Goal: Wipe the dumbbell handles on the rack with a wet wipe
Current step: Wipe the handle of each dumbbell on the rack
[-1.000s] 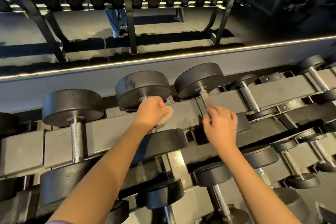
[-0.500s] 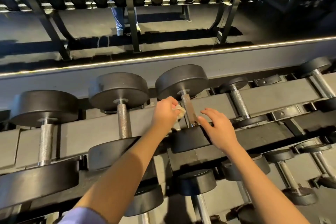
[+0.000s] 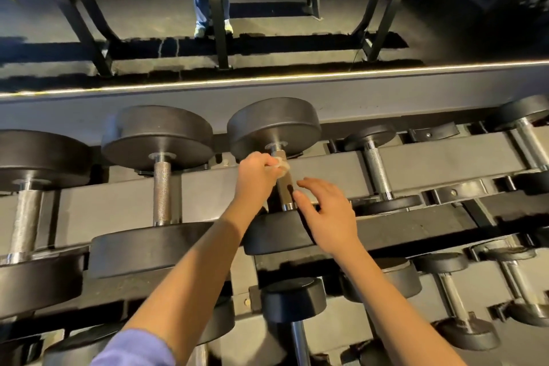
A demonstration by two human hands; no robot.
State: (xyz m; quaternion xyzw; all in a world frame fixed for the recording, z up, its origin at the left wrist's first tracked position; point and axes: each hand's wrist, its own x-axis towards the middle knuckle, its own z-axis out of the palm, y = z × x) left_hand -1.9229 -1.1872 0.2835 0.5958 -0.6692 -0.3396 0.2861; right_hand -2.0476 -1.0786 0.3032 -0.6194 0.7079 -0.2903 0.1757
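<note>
A black dumbbell lies on the top tier of the grey rack (image 3: 335, 175), its metal handle (image 3: 285, 189) running toward me. My left hand (image 3: 255, 172) grips a crumpled whitish wet wipe (image 3: 280, 164) and presses it against the upper part of that handle, just below the far weight head (image 3: 274, 128). My right hand (image 3: 326, 211) hovers over the near head with fingers spread and relaxed, thumb beside the handle's lower end, holding nothing.
More dumbbells fill the top tier, one at the left with a knurled handle (image 3: 162, 193) and a thinner one (image 3: 377, 171) at the right. Lower tiers hold smaller dumbbells (image 3: 292, 300). A mirror behind shows a second rack and a person's legs (image 3: 211, 9).
My left hand left the dumbbell on the left and brought the wipe onto the neighbouring handle to the right. My right hand let go of that handle and opened over its near end.
</note>
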